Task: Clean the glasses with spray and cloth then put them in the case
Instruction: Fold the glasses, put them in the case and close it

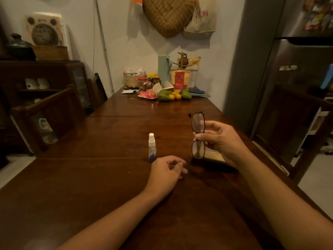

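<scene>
My right hand [219, 139] grips dark-framed glasses [197, 123] at the bridge, holding them on end above the wooden table [108, 177], one lens up and one down. A small clear spray bottle [151, 147] with a white nozzle stands upright just left of the glasses. My left hand [166, 171] rests on the table just in front of the bottle, fingers loosely curled, holding nothing. Beneath my right hand lies a dark case [216, 159] with a pale lining, partly hidden by the hand. I see no cloth.
At the far end of the table stand a basket, jars, a pale jug and a plate of fruit [173, 95]. Wooden chairs [46, 120] flank the left side, another chair [295, 123] and a fridge [297, 69] the right.
</scene>
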### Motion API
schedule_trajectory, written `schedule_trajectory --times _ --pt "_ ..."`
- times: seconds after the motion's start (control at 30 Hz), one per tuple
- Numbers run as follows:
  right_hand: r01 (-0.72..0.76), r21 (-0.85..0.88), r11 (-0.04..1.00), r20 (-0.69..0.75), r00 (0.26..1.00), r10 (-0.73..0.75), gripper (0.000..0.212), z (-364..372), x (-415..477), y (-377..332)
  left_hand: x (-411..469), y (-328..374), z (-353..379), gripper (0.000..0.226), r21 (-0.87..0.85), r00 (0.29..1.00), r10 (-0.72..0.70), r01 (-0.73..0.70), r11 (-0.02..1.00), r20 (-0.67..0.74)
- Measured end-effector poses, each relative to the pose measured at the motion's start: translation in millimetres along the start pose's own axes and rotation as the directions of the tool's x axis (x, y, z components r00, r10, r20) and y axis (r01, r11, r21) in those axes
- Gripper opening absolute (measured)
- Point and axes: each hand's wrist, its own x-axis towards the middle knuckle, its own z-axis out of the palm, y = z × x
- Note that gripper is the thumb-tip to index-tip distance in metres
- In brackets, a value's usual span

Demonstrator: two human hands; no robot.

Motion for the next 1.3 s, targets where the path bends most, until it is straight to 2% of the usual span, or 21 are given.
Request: schedule_trajectory --times 0.07,0.13,0.23,0.3,0.43,0.53,0.63,0.87,1.1,1.2,1.3 --pt "0.022 -0.121 0.992 -0.006 1.000 -0.023 0.040 -14.1 4.0 -6.9 9.7 2.6 10.6 0.018 0.051 0.996 0.051 -0.047 0.998 -0.071" --pt "0.043 -0.217 0.975 -0.014 0.999 -0.047 0.036 -28.8 10.2 -12.4 20.2 3.6 16.4 0.026 0.066 0.990 0.079 -0.072 0.995 -0.115" --pt "0.043 -0.377 0.925 0.008 0.999 -0.043 0.040 -48.1 19.4 -19.9 35.8 3.9 22.3 0.050 0.198 0.987 0.142 -0.124 0.972 -0.077" --pt "0.032 -0.481 0.876 0.030 0.999 -0.020 0.039 -57.4 25.4 -23.5 44.6 3.3 25.5 0.053 0.336 0.988 0.155 -0.141 0.931 -0.014" --pt "0.031 -0.624 0.780 0.070 0.997 0.017 0.034 -69.4 38.6 -23.3 53.8 0.4 28.4 0.040 0.447 0.977 0.186 -0.211 0.869 0.100" --pt "0.036 -0.726 0.687 0.122 0.990 0.076 0.035 -72.0 44.2 -19.4 55.0 -3.0 27.1 0.026 0.426 0.965 0.244 -0.261 0.867 0.094" --pt "0.066 -0.809 0.584 0.181 0.973 0.141 0.034 -70.7 45.5 -10.9 53.2 -3.9 26.0 0.019 0.389 0.965 0.241 -0.263 0.883 0.106" --pt "0.180 -0.902 0.393 0.294 0.921 0.254 0.039 -53.7 38.1 3.8 51.0 -3.5 27.1 0.014 0.377 0.968 0.189 -0.238 0.895 0.163" --pt "0.266 -0.931 0.251 0.320 0.924 0.207 0.047 -46.2 30.2 13.6 51.8 -7.5 27.1 0.011 0.382 0.968 0.191 -0.240 0.893 0.161" --pt "0.324 -0.928 0.185 0.356 0.918 0.175 0.038 -44.1 27.1 19.1 51.8 -7.8 27.0 0.013 0.385 0.969 0.184 -0.234 0.893 0.162" --pt "0.325 -0.929 0.177 0.353 0.922 0.160 0.035 -43.0 24.9 24.4 51.0 -7.6 26.9 0.013 0.386 0.966 0.197 -0.248 0.888 0.169"
